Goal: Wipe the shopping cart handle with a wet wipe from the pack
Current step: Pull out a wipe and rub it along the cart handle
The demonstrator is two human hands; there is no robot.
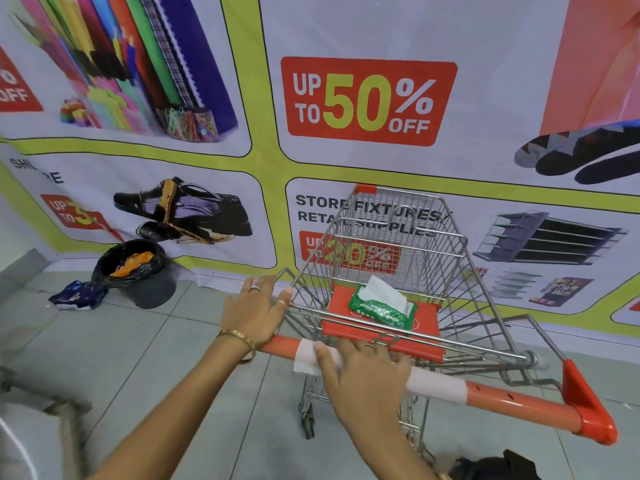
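A metal shopping cart (pixel 398 237) stands before me with an orange handle (pixel 512 400) running across its near side. My right hand (pixel 360 375) presses a white wet wipe (pixel 304 358) around the handle, left of its middle. My left hand (pixel 256 310) rests on the cart's left top corner, fingers on the wire rim. A green pack of wipes (pixel 381 310) lies on the red child seat (pixel 426 327) inside the cart, with one white wipe sticking out of its top. A pale band on the handle shows right of my right hand.
A large printed sale banner (pixel 367 102) covers the wall right behind the cart. A grey bin (pixel 152 285) lined with a black bag stands on the tiled floor at the left, with a blue wrapper (pixel 76 296) beside it. A dark object (pixel 498 465) lies at the bottom right.
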